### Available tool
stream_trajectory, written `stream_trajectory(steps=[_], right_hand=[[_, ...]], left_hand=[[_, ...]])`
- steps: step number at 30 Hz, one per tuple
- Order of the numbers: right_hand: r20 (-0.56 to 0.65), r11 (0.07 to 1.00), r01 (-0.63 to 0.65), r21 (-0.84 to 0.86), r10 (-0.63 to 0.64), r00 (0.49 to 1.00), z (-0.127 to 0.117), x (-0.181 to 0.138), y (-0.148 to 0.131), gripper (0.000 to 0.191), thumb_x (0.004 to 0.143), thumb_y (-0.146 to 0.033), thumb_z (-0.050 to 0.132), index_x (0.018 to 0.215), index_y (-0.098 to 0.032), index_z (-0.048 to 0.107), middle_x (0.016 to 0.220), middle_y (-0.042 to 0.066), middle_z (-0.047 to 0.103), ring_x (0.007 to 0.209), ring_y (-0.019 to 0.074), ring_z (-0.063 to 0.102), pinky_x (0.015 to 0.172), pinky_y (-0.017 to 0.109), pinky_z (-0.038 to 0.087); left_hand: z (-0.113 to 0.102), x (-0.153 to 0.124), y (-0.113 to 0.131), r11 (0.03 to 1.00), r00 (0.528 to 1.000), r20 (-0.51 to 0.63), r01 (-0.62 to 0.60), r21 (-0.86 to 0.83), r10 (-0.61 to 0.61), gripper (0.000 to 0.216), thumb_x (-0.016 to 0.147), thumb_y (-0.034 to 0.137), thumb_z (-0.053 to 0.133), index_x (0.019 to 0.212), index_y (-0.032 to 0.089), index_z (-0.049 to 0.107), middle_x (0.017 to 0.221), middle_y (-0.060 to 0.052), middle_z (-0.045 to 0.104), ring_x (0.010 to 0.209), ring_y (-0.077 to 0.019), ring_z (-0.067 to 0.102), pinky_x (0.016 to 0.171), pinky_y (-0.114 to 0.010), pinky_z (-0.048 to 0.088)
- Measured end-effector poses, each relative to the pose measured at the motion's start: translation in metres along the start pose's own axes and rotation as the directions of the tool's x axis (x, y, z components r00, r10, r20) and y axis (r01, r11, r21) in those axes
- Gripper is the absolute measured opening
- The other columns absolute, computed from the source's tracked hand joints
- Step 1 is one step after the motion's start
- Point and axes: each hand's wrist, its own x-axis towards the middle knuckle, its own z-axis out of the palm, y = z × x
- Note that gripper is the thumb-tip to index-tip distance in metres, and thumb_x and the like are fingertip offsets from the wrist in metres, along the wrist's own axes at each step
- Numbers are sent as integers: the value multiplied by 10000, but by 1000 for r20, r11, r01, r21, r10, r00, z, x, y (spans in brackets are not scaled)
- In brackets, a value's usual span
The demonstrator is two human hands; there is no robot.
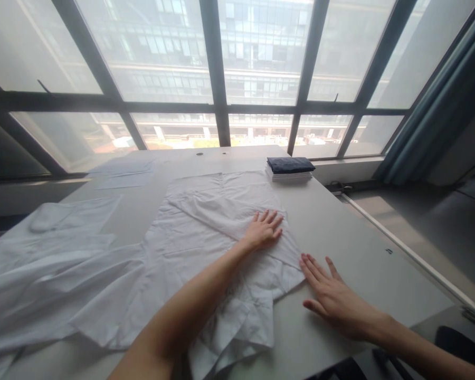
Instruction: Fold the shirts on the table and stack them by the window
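One white garment (206, 232), corner (293, 274) pointing right, long axis unclear, left hand (263, 230) spread atop, right hand (328, 295) unclenched

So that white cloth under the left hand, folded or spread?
Mostly spread: the white cloth lies wide and wrinkled across the table, with layers overlapping near the left hand.

A: You're showing a bare left hand (263, 231) and a bare left forearm (206, 279), slim at the wrist (247, 244) and broadening towards the elbow (156, 335).

B: And you're matching that on the right: your right hand (332, 298) is tapering into slender fingers (315, 272), and your right forearm (415, 343) is appearing bare as well.

A: You're baring both wrists too, then?

B: You are, and each forearm is narrowing smoothly into the hand.
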Motion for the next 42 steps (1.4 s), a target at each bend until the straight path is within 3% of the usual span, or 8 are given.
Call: stream_trajectory(steps=[4,7,13,16,21,27,35,42], right_hand=[[-113,949,-159,272,195,974,-24,11,-3,521,1031,-513,420,1510,-334,519,1550,79,503,1492,329,378,1236,678,151],[-352,789,-83,609,363,863,-42,62,0,451,999,-527,482,1320,-286,689,1512,89,551,1475,324,407,1251,627,178],[43,-162,67,984,592,805,-48,181,20,480,1059,-448,284,994,-198,689,1137,151,738,1115,260,697,1038,474,537],[233,-375,-1,927,572,786,-40,210,41,498,1073,-451,206,1054,-187,629,1045,165,727,1030,245,723,932,447,600],[253,-442,-7,897,500,828,-29,218,72,587,1060,-528,131,1135,-173,593,1115,209,710,1068,288,721,867,511,614],[82,-287,116,951,594,800,-22,223,77,552,1072,-506,198,1019,-197,652,1236,176,699,1226,220,653,1036,399,541],[108,-300,75,951,551,827,-23,222,81,569,1072,-516,208,1018,-192,673,1185,169,723,1229,236,651,1062,433,527],[103,-317,91,944,545,832,-22,222,81,574,1072,-522,210,1037,-185,673,1168,162,730,1198,231,671,1054,435,534]], left_hand=[[1,0,-1,1000,1000,2,6,-2,-6,583,1075,496,315,1605,253,332,1682,-89,288,1552,-354,202,1217,-651,167],[1,0,-1,1000,1000,4,1,-5,-1,592,1074,503,305,1619,272,298,1688,-82,274,1553,-362,194,1213,-656,173],[-2,-1,0,1000,1000,14,15,7,-15,555,1061,506,356,1586,329,373,1686,-72,277,1549,-417,163,1191,-684,198],[-3,-1,0,1000,1000,13,20,-15,-20,521,1058,501,372,1553,350,434,1687,-70,267,1541,-424,187,1185,-689,211],[-4,-1,-1,999,999,-2,39,-19,-39,516,1045,516,411,1545,393,436,1673,-50,293,1546,-422,176,1200,-672,197],[-10,-9,15,982,981,-51,-187,-8,186,509,1088,406,297,1547,221,421,1592,-112,436,1547,-263,255,1251,-495,202],[-18,-27,38,937,930,113,-346,-45,349,819,1033,636,375,1620,81,241,1662,-244,236,1575,-329,121,1245,-562,174],[-33,-41,61,809,805,162,-520,-274,571,785,1029,558,486,1638,139,221,1682,-182,212,1577,-277,137,1269,-519,126]])
